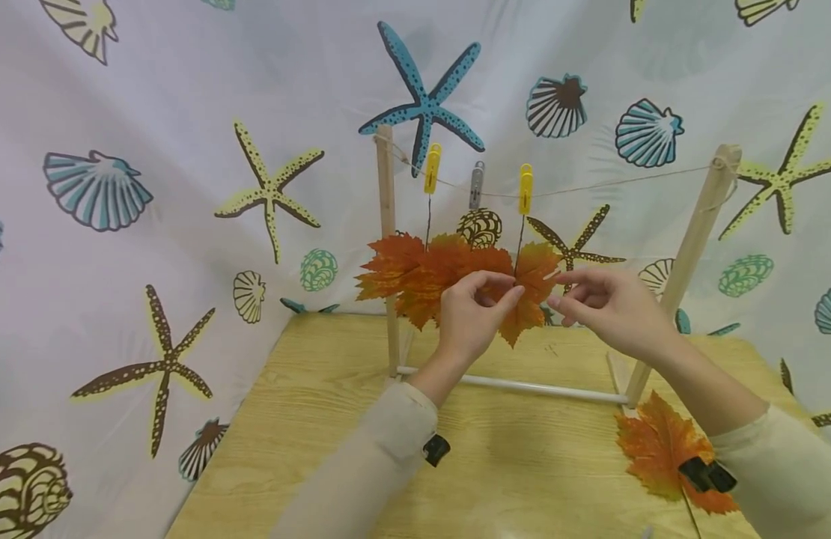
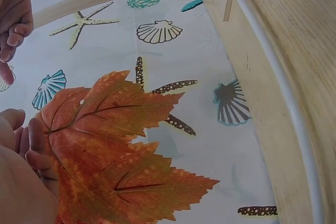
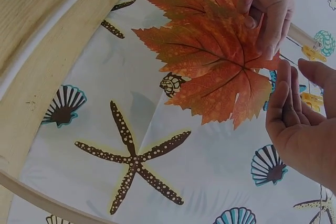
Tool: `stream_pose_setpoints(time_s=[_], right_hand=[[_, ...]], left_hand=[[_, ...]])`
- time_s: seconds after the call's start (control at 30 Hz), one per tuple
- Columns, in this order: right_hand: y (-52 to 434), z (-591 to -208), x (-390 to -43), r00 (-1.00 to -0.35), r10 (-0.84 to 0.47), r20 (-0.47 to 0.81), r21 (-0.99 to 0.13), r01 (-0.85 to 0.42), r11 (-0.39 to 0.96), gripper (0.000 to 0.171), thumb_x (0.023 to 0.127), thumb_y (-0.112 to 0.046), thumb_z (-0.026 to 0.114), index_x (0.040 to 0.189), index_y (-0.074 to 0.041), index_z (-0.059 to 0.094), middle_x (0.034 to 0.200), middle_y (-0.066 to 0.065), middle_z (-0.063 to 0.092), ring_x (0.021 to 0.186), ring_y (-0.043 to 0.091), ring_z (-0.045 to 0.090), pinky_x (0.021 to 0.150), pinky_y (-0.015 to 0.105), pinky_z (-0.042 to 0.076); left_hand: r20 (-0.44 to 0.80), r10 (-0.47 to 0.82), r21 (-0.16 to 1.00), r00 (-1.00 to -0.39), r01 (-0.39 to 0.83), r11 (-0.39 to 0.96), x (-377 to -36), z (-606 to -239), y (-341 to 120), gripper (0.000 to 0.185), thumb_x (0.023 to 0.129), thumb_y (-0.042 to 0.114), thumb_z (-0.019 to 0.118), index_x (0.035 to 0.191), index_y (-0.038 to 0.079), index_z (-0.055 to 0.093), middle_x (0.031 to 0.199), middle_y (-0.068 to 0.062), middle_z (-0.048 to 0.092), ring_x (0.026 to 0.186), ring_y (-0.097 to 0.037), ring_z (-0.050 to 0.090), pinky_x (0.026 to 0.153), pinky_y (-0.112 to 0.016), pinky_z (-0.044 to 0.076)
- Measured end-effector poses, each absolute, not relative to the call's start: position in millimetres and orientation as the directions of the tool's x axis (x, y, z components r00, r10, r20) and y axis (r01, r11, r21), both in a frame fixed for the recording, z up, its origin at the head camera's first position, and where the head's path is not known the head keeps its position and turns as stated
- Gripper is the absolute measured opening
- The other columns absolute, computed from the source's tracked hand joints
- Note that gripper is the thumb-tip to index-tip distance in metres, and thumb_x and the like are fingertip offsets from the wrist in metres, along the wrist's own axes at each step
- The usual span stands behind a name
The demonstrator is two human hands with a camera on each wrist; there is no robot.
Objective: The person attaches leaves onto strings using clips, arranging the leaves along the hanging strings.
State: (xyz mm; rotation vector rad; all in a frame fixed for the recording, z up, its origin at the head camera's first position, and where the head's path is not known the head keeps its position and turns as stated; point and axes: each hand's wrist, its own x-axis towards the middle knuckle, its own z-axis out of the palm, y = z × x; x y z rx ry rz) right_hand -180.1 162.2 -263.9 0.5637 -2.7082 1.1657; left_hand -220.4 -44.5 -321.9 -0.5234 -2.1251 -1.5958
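Orange artificial maple leaves hang by dark stems from clothespins on a string. My left hand [image 1: 471, 311] is at the rightmost hanging leaf [image 1: 538, 262], pinching it by the base of its stem between thumb and index finger. Just right of that leaf is my right hand [image 1: 607, 311], fingers loosely bent and thumb apart, its fingertips close to the leaf's edge. The right yellow clothespin [image 1: 525, 189] grips this leaf's stem. More orange leaves [image 1: 395, 269] overlap to the left, with a stem rising to the left yellow clothespin [image 1: 432, 168].
A grey clothespin [image 1: 477, 185] sits between the yellow ones. The string [image 1: 611, 182] spans two wooden posts [image 1: 692, 224], joined low by a white rod [image 1: 543, 389]. Another maple leaf [image 1: 658, 449] lies on the wooden table [image 1: 287, 449] below my right forearm. A patterned curtain [image 1: 186, 247] hangs behind.
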Motion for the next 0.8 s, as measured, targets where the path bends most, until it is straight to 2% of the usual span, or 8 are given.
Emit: stream_pose_setpoints(time_s=[0.27, 0.5, 0.8], right_hand=[[168.8, -271.7, -172.9, -0.931, -0.258, 0.258, -0.675, -0.365, 0.641, 0.044, 0.096, -0.037, 0.067, 0.128, -0.007, 0.064, 0.089, 0.006, 0.075, 0.076, 0.010, 0.072, 0.076, 0.025, 0.052], [173.6, -280.2, -169.3, -0.938, -0.244, 0.246, -0.695, -0.346, 0.630, 0.043, 0.096, -0.038, 0.067, 0.127, -0.008, 0.065, 0.087, 0.005, 0.075, 0.077, 0.010, 0.072, 0.079, 0.025, 0.052], [179.7, -291.7, -168.6, -0.945, -0.246, 0.215, -0.723, -0.323, 0.611, 0.043, 0.096, -0.037, 0.067, 0.128, -0.008, 0.064, 0.087, 0.003, 0.074, 0.079, 0.012, 0.072, 0.082, 0.028, 0.052]], left_hand=[[0.563, 0.035, 0.791, -0.826, 0.550, 0.268, -221.2, -330.0, -41.6, 0.020, 0.089, 0.028, 0.077, 0.102, 0.012, 0.076, 0.100, -0.002, 0.076, 0.063, -0.010, 0.062, 0.057, -0.021, 0.051], [0.512, 0.064, 0.823, -0.857, 0.510, 0.252, -217.6, -335.5, -37.9, 0.020, 0.089, 0.028, 0.077, 0.103, 0.013, 0.076, 0.100, -0.002, 0.076, 0.064, -0.008, 0.059, 0.056, -0.021, 0.049], [0.495, 0.102, 0.828, -0.863, 0.505, 0.244, -218.8, -337.4, -35.5, 0.022, 0.089, 0.029, 0.077, 0.105, 0.014, 0.075, 0.101, -0.001, 0.075, 0.063, -0.008, 0.059, 0.055, -0.022, 0.049]])
